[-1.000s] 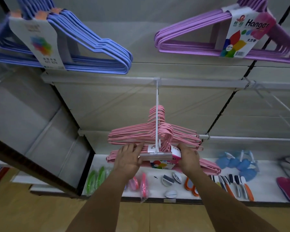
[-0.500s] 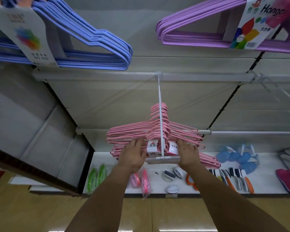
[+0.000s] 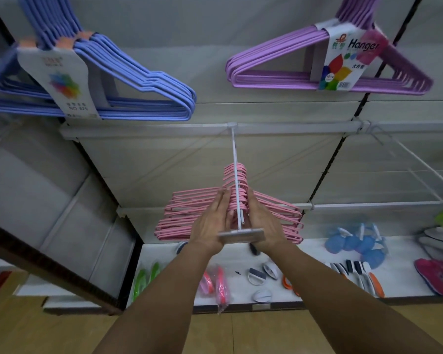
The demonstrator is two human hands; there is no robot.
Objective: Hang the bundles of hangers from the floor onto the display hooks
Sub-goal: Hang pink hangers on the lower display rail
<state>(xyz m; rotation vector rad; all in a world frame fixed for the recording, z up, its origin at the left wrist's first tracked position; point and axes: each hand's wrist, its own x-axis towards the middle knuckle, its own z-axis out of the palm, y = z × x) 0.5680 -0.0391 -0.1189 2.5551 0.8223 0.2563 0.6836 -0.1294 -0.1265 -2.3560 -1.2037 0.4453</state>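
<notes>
Pink hanger bundles (image 3: 187,213) hang on a white display hook (image 3: 237,180) that juts out from the shelf rail (image 3: 164,130), their curved tops stacked along the rod. My left hand (image 3: 211,223) has straight fingers pressed flat against the left side of the bundles' necks. My right hand (image 3: 262,221) lies flat against the right side, fingers straight. The hook's price-tag plate (image 3: 241,235) sits between my wrists and hides the bundles' labels.
A blue hanger bundle (image 3: 92,80) and a purple one (image 3: 325,65) hang on higher hooks. An empty white hook (image 3: 417,164) juts out at right. The bottom shelf (image 3: 304,282) holds brushes, blue sponges and slippers. Wooden floor lies below.
Both hands slid forward along the hook, from gripping the labelled front bundle to lying flat on either side of the necks. The pink bundles moved further back on the rod.
</notes>
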